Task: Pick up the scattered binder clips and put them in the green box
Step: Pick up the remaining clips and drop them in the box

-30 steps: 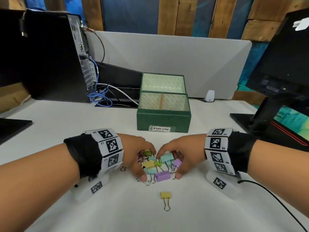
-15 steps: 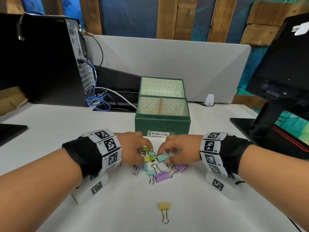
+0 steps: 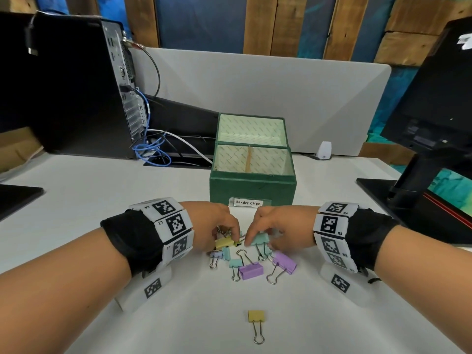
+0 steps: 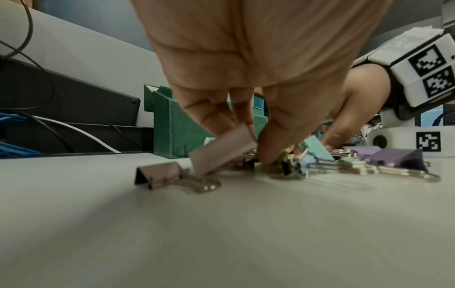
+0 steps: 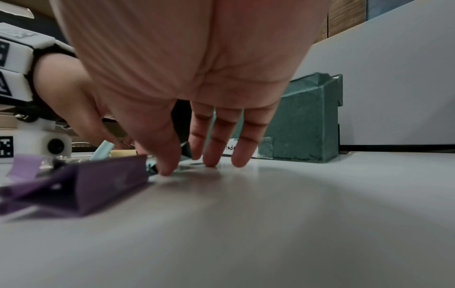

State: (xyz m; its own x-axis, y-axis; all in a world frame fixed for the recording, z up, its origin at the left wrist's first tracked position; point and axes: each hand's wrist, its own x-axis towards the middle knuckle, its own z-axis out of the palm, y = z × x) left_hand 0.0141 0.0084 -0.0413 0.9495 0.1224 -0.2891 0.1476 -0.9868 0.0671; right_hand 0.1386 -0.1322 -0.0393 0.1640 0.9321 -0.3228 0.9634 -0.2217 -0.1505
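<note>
Green box (image 3: 252, 186): stood open on the counter (image 3: 102, 315) just beyond both hands; the compartments that showed held no clips.
Done so far: by my reading nothing was boxed yet; the work was at the gathering stage.
Left hand (image 3: 217, 226): its grip was narrow, fingers and thumb curled onto clips at the left of the pile, a pink clip (image 4: 222, 149) tilted up under the fingertips and a yellow clip (image 3: 224, 242) at the thumb.
Right hand (image 3: 278, 226): thumb and forefinger pinched a teal clip (image 3: 260, 238); the other fingers (image 5: 214, 144) reached down straight to the counter.
Pile: two purple clips (image 3: 251, 270), small teal ones and a pale blue one lay loose between the hands.
Stray: a yellow binder clip (image 3: 256, 316) lay alone, well apart, nearer the person.
Left to do: lift the held clips to the box, then return for the rest and the stray.
</note>
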